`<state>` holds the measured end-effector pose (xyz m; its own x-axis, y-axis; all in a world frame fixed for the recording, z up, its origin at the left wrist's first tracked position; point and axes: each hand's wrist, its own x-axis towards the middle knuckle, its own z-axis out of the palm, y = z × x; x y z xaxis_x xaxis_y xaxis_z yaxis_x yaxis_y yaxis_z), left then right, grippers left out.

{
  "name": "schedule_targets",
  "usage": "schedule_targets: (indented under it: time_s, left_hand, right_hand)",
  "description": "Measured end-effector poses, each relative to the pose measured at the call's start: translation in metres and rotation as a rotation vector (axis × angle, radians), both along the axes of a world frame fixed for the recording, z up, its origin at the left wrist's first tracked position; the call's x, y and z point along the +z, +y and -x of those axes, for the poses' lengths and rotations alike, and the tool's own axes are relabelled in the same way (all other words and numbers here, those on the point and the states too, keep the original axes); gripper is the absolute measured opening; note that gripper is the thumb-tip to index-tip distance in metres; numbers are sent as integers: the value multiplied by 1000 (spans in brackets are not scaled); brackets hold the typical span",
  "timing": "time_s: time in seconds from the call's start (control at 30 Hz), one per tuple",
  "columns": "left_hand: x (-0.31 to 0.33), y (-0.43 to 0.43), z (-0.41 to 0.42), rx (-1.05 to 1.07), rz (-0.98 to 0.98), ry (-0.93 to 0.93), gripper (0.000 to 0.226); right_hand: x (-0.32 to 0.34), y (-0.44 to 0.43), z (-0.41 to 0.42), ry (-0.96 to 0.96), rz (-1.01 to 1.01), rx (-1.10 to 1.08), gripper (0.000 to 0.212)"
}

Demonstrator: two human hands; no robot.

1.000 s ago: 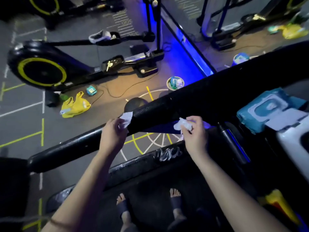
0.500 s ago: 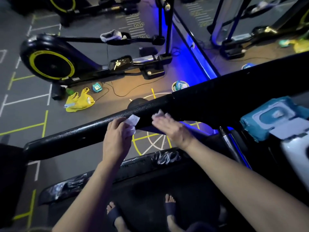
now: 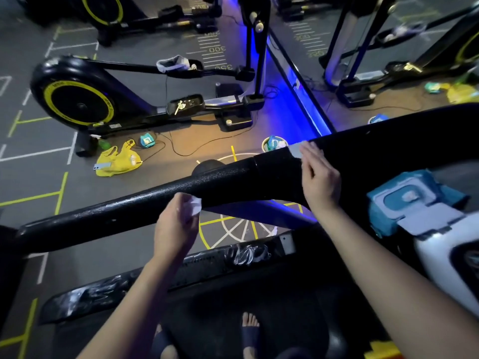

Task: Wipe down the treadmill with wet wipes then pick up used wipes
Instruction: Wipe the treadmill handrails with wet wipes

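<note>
Here, wipe in left hand

A: What is the person wearing?

B: Not much of it shows. The left forearm and right forearm are bare all the way from the left hand and right hand to the bottom edge.

A: And on the 2 feet?

B: Open-toed slides, 1 on each. On the right foot a broad dark blue strap crosses behind the toes, which stick out bare. The left foot has the same dark strap, dim and cut by the bottom edge.

A: Any clothing lower down?

B: Too dark to tell.
</note>
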<state>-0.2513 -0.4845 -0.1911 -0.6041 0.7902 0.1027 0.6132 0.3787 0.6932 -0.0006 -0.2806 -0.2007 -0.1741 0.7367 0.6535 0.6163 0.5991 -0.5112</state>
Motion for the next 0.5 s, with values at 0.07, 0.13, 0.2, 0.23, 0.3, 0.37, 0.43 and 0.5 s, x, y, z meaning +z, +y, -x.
schedule_targets:
  time_s: [0.07,0.13,0.2,0.23,0.3,0.37,0.43,0.5]
  left_hand:
    - [2,8,-10,-29,7,-19,20]
    - [5,18,-19,-54,-3,-17,20]
    - [7,26,-24,-65,-17,4,19]
    - [9,29,-25,-61,-25,7,18]
    - [14,34,-25,-40,-49,27,19]
    - [20,38,-22,-6,-69,60,20]
    - [24,44,-19,16,-79,67,21]
    - [27,51,-21,19,-73,55,22]
  right_hand:
    - [-10,-4,15,-154,-25,34,33]
    - [-21,-27,31,-298,-31,261,37]
    - [-35,-47,36,-491,95,518,33]
    - [-41,-53,33,-595,189,620,30]
    - [-44,-62,22,-610,286,727,33]
    - [-28,-60,13,-332,308,694,44]
    - [1,-44,5,-125,178,513,42]
    - [29,-15,-10,-21,23,244,35]
